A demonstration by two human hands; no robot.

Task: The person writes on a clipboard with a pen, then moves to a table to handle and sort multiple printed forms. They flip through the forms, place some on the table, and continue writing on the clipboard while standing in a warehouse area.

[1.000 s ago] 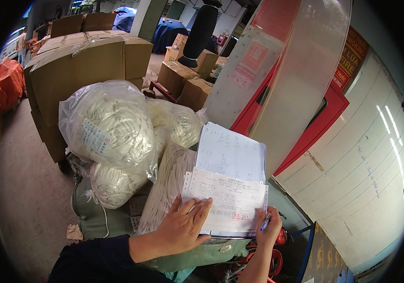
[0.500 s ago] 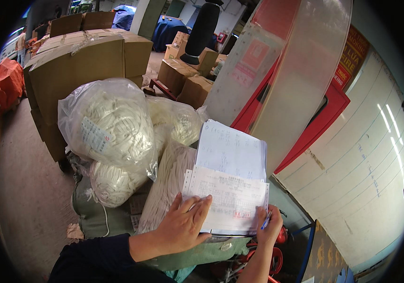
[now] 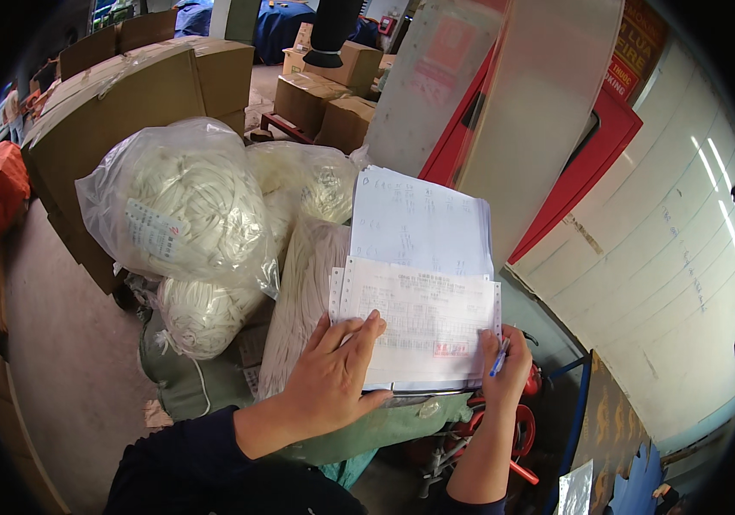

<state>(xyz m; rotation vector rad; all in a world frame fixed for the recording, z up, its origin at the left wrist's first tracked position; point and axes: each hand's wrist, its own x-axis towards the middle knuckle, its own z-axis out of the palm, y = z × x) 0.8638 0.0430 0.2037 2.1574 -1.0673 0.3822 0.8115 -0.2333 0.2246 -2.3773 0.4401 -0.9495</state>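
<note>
**Paperwork Held Over Bagged Cord**

Pictured at lower centre: left hand (image 3: 333,378) pressed flat on a stack of papers (image 3: 419,330), fingers spread over the lower left corner of the top sheet, a printed form with perforated edges and a red stamp. Grip here open, palm down, pinning rather than clasping. At the stack's lower right corner, right hand (image 3: 509,369) closed around a blue pen (image 3: 498,359), tip touching the form's edge, fingers also curled behind the papers. Behind the form, a pale blue handwritten sheet (image 3: 419,223) rising toward frame centre.

Left of the papers, clear plastic bags of cream-white cord (image 3: 183,210) piled together, one bearing a white label, a loose hank of the same cord (image 3: 303,300) just beside the stack. Beneath, a green sack (image 3: 187,378). Upper left, large cardboard boxes (image 3: 127,103); smaller cartons at top centre. Right side, a red cabinet (image 3: 591,163) and a pale panelled wall (image 3: 685,283). Lower centre, red metal parts under the right wrist, kind unclear.
</note>
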